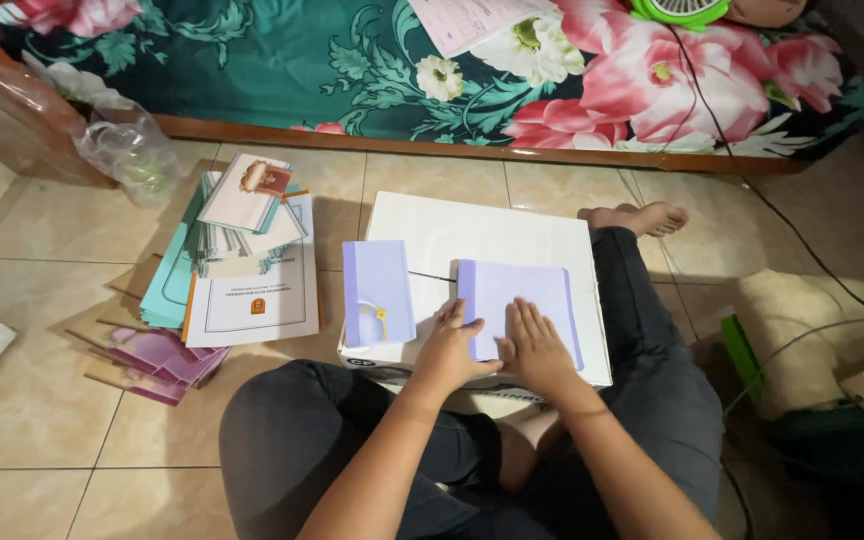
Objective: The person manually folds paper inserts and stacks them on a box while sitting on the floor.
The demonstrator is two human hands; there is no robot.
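Two bare arms with no sleeves showing, left hand (449, 350) and right hand (535, 348) with no rings or gloves, short plain nails, dark grey trousers (332, 430) on both legs, one bare foot (642, 217), no sock

Two hands (492, 350) on a card (522, 300) on a box (482, 235), another card (377, 293) just left, a paper pile (242, 270) further left.

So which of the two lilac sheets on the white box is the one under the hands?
The right-hand lilac sheet: both the left hand and right hand press on it. The other lilac sheet lies untouched to the left, bearing a small gold ornament.
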